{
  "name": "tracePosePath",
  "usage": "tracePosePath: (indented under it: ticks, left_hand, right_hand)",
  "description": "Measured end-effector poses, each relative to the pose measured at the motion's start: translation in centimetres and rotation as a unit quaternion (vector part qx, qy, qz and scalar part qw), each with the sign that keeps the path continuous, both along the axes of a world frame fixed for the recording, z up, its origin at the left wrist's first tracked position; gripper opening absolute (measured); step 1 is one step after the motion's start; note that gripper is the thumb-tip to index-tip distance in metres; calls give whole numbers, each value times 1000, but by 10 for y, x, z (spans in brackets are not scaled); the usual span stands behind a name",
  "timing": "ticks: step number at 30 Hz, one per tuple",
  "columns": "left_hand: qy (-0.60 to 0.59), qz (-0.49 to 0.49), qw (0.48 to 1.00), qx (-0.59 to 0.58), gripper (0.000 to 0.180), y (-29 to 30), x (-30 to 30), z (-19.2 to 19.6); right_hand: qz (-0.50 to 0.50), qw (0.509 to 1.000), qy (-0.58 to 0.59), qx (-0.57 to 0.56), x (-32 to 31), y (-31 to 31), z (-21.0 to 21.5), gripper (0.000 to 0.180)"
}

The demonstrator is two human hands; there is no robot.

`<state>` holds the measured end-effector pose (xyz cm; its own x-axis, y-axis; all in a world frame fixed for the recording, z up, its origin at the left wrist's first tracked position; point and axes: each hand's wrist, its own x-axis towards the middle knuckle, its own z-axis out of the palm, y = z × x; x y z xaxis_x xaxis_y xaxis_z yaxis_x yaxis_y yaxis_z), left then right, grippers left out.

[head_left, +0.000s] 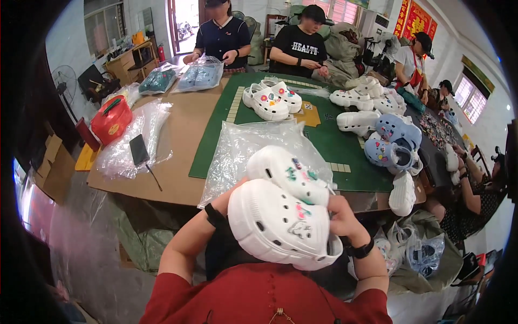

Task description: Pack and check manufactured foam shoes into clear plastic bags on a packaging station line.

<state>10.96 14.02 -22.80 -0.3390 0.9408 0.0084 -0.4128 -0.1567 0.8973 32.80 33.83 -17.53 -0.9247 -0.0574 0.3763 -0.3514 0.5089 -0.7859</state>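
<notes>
I hold a pair of white clogs with coloured charms up in front of me, one partly overlapping the other. The nearer white clog [278, 221] has its toe to the left and its heel strap at lower right. Behind it is the other white clog [283, 170]. My left hand [225, 198] grips the pair from the toe side, its fingers mostly hidden behind the nearer clog. My right hand [344, 217] is closed at the heel end, its fingertips partly hidden between the clogs. Just beyond them a clear plastic bag [232, 151] lies flat on the table.
Another white clog pair [271, 100] stands on the green mat [216, 143]. At right are piled white clogs [359, 123] and blue clogs [396, 135]. A phone [138, 149] and red container [111, 121] lie left on plastic bags. Co-workers stand across the table and sit at right.
</notes>
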Motion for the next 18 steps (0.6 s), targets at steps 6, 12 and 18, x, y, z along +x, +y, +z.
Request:
tracePosePath:
  ticks: [6,12,18]
  left_hand:
    - [303,146,926,-171,28,-2,-55,-55]
    - [214,208,935,-194,22,-3,-51,-28]
    - [378,242,889,-95,21,-2,-33,-5]
  right_hand:
    - [-37,995,-61,75,-17,2,-50,37]
    - [-29,977,-108,184,1,-8,-38,31]
    - [-68,979,-88,171,2,-13,-37,35]
